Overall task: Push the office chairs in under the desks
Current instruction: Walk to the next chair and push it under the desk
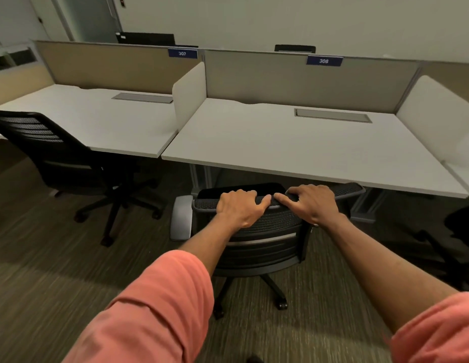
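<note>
A black mesh office chair point(270, 239) stands in front of the white desk point(293, 150) labelled 308, its seat partly under the desk's front edge. My left hand point(241, 208) and my right hand point(312, 203) both grip the top rim of its backrest, fingers curled over it, thumbs nearly touching. A second black mesh chair point(60, 155) stands at the left by the white desk point(102, 121) labelled 307, turned at an angle with its seat mostly outside the desk.
Grey and beige partition panels point(293, 79) back the desks, with white side dividers point(190, 87) between them. A grey desk foot point(181, 218) lies on the carpet left of my chair. Part of another dark chair point(458, 231) shows at the right edge.
</note>
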### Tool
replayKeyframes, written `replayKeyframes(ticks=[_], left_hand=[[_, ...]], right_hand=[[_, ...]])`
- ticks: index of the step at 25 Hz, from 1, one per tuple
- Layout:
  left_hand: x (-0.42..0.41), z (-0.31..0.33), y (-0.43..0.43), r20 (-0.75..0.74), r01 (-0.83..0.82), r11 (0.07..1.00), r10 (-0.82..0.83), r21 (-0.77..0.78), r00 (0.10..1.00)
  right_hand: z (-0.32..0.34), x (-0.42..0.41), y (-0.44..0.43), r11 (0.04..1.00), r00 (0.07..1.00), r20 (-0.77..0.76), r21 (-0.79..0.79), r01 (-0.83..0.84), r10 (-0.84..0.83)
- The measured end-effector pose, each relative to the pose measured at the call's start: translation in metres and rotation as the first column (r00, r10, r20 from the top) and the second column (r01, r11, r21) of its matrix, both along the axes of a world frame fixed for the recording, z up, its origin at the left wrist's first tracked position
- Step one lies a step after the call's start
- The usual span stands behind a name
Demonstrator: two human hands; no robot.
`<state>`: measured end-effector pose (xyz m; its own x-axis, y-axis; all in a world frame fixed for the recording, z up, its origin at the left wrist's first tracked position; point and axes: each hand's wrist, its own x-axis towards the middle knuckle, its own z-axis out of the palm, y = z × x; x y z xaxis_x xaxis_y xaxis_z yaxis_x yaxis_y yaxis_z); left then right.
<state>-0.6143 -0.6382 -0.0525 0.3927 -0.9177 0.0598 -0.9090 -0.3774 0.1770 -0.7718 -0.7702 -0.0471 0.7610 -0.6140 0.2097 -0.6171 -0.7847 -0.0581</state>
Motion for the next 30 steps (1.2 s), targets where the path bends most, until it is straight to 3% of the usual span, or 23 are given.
replayKeyframes(ticks=[13,30], left_hand=[[-0.028,0.006,0.073,0.021,0.199,0.980,-0.199,-0.022,0.980],[-0.022,0.010,0.029,0.078,0.245,0.962,-0.237,-0.118,0.968]], right_hand=[[-0.003,-0.058,0.111,0.969,0.970,0.059,-0.054,0.239,-0.236],[0.002,-0.054,0.078,0.951,0.952,0.094,-0.078,0.299,-0.291]])
